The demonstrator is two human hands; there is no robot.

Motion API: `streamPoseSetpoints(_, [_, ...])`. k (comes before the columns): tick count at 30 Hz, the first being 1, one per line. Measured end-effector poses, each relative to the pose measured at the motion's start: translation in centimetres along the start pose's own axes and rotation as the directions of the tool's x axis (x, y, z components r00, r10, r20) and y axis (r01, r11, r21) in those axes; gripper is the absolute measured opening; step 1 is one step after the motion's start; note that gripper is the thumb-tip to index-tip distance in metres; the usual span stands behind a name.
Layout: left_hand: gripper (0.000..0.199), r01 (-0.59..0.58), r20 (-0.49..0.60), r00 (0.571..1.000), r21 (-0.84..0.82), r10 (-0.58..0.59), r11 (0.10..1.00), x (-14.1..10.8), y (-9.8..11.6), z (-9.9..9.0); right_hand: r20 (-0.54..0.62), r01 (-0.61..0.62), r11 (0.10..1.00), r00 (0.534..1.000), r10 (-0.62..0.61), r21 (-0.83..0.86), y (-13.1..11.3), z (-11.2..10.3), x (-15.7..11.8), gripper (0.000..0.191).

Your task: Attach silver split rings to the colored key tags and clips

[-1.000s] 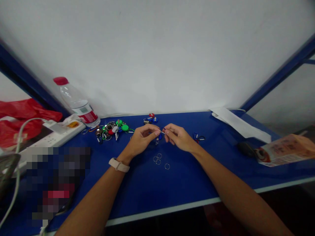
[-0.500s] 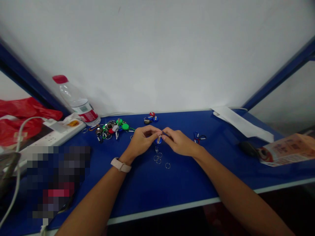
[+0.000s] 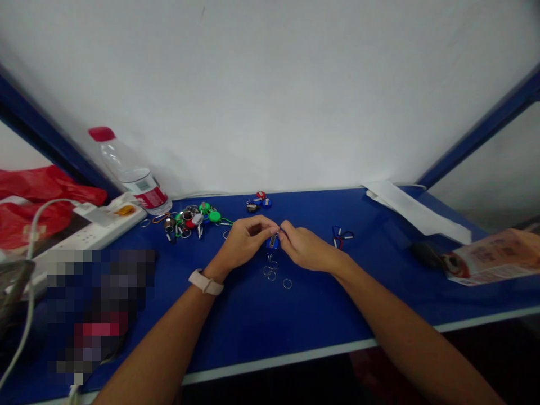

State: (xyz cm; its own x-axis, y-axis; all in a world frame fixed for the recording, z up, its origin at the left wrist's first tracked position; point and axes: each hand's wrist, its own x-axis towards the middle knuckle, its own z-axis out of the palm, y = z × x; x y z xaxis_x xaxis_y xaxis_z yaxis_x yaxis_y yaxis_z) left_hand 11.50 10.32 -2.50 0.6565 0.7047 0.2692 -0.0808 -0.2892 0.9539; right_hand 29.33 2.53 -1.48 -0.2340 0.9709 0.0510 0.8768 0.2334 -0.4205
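At the middle of the blue table [image 3: 304,332], my left hand [image 3: 248,241] and my right hand [image 3: 304,245] meet fingertip to fingertip. A small blue round piece with a metal clip [image 3: 273,242] hangs just under the fingertips. My left thumb and forefinger pinch at its top. The right fingers are closed on a small dark part, too small to name. Several metal rings [image 3: 271,275] lie below the hands, with a single ring [image 3: 287,284] to their right.
A pile of coloured badge reels [image 3: 192,219] lies left of the hands. Reels [image 3: 260,202] sit near the wall, carabiners [image 3: 342,235] to the right. A bottle [image 3: 145,188], power strip [image 3: 97,228], white paper [image 3: 415,211] and printed packet [image 3: 498,259] stand or lie farther out.
The right fingers have shifted slightly and curled in more. The blue piece under the fingertips has turned a little. The left hand has hardly moved.
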Motion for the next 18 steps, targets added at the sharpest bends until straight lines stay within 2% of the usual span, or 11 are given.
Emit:
streamPoseSetpoints(7, [0.020, -0.002, -0.023, 1.000, 0.006, 0.002, 1.000, 0.0, -0.3, 0.0, -0.063, 0.033, 0.984, 0.998, -0.022, 0.175, 0.5, 0.7, 0.4, 0.018])
streamPoseSetpoints(13, [0.019, -0.013, -0.125, 0.992, 0.041, 0.018, 0.999, 0.4, -0.6, -0.8, -0.083, 0.062, 0.951, 0.996, -0.038, 0.304, 0.2, 0.3, 0.3, 0.023])
streamPoseSetpoints(18, [0.019, -0.031, -0.105, 0.994, 0.023, 0.033, 0.999, 0.6, -0.9, -0.9, -0.147, 0.065, 0.913, 0.989, -0.005, 0.404, 0.4, 0.1, 0.3, 0.029])
